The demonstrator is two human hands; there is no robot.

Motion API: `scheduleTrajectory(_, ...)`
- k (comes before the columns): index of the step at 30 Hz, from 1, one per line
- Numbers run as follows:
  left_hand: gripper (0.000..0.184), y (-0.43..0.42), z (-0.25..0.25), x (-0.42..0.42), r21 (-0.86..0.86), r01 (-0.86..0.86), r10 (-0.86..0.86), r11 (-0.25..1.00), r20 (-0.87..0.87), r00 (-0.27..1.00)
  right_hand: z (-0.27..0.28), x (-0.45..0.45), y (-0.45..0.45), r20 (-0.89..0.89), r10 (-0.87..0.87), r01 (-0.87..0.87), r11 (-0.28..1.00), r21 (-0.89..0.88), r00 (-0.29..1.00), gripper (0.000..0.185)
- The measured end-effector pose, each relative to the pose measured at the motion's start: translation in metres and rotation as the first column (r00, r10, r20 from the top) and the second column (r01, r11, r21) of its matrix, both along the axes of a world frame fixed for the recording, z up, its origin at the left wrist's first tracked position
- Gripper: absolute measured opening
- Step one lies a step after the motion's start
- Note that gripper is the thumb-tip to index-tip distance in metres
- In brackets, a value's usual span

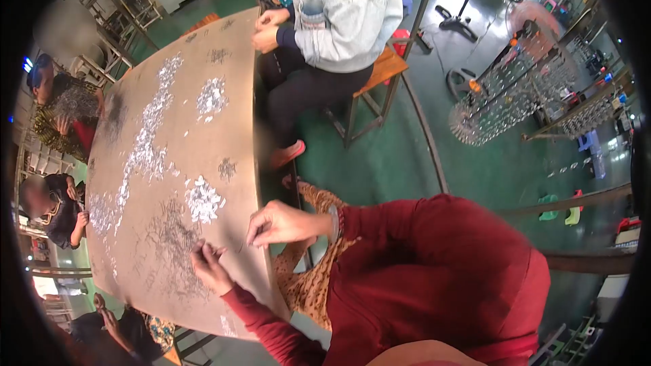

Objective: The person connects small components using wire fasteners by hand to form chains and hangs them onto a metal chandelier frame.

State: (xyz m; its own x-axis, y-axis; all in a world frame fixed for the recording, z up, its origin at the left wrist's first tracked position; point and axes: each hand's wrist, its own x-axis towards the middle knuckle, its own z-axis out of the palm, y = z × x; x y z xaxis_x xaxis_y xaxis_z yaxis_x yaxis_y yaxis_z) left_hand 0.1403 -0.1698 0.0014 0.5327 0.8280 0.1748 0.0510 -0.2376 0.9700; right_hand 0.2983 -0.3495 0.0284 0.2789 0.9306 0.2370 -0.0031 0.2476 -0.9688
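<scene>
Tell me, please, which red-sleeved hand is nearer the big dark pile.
Left: the left hand is at the dark pile; the right hand is farther, by the table edge.

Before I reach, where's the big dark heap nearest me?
In the head view, the dark heap lies left of centre on the tabletop, beside your left hand and below-left of a silver pile.

Glossy green floor (400,166), wooden stool (388,69)
</scene>
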Motion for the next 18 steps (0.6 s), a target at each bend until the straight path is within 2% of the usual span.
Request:
scheduleTrajectory(2,0.008,-0.043,0.033,0.008,-0.103,0.056,-0.041,0.993,0.142,0.989,-0.002,-0.001,0.0,0.026,-0.034,0.035,0.999,-0.015,0.999,0.012)
scheduleTrajectory(4,0.006,-0.076,0.058,0.011,-0.094,0.099,-0.079,0.991,0.196,0.977,-0.002,-0.001,0.0,0.048,-0.076,0.077,0.997,-0.018,0.996,0.012)
scheduleTrajectory(6,0.005,-0.096,0.063,0.013,0.0,0.159,-0.156,0.987,0.203,0.967,0.0,-0.003,-0.001,0.029,-0.099,0.101,0.993,-0.065,0.995,0.012)
scheduleTrajectory(8,0.006,-0.104,0.062,0.012,0.079,0.173,-0.18,0.982,0.089,0.98,0.004,-0.005,-0.002,0.009,-0.13,0.131,0.99,-0.053,0.991,0.012)
scheduleTrajectory(10,0.007,-0.106,0.054,0.016,0.134,0.172,-0.185,0.976,0.086,0.979,0.008,-0.007,-0.003,0.001,-0.151,0.151,0.988,-0.036,0.989,0.013)
scheduleTrajectory(13,0.006,-0.111,0.053,0.022,0.177,0.086,-0.1,0.981,0.076,0.992,0.009,-0.008,-0.005,0.016,-0.146,0.146,0.989,-0.006,0.989,0.015)
scheduleTrajectory(15,0.006,-0.107,0.047,0.027,0.239,0.105,-0.124,0.965,0.067,0.99,0.005,-0.005,-0.007,-0.003,-0.168,0.168,0.984,0.053,0.986,0.014)
scheduleTrajectory(18,0.008,-0.107,0.049,0.026,0.229,0.076,-0.08,0.971,0.011,0.997,0.0,-0.006,-0.003,-0.141,-0.173,0.187,0.978,0.094,0.975,0.015)
